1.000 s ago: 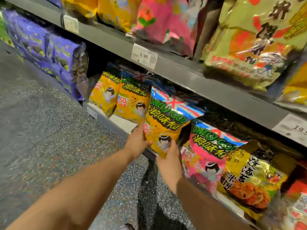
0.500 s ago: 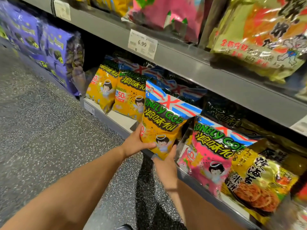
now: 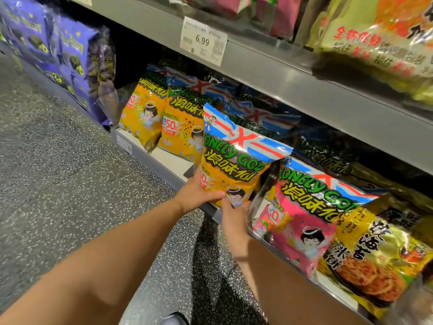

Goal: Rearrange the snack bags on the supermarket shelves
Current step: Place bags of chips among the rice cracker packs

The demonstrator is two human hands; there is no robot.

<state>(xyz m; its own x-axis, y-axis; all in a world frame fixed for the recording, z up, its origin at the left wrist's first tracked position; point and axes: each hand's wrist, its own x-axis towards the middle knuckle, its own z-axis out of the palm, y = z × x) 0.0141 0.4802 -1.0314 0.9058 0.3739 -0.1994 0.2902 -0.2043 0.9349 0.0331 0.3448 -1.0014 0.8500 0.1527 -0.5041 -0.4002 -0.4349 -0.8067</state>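
I hold an orange snack bag (image 3: 234, 160) with a blue, white and red top upright at the front edge of the lower shelf (image 3: 150, 158). My left hand (image 3: 196, 193) grips its lower left side, thumb across the front. My right hand (image 3: 234, 219) holds its bottom edge from below. Two more orange bags (image 3: 164, 123) stand to the left on the same shelf. A pink bag (image 3: 302, 219) of the same brand leans just right of the held one.
Purple bags (image 3: 68, 55) fill the shelf's far left. A yellow rice-cracker bag (image 3: 375, 259) sits at the right. The upper shelf (image 3: 293, 73) carries a 6.99 price tag (image 3: 203, 41) and pink and yellow-green bags. Speckled grey floor (image 3: 58, 184) lies to the left.
The view has moved closer to the shelf and tilted down. Both hands have brought the orange bag a little to the right and lower, towards the shelf's front edge.
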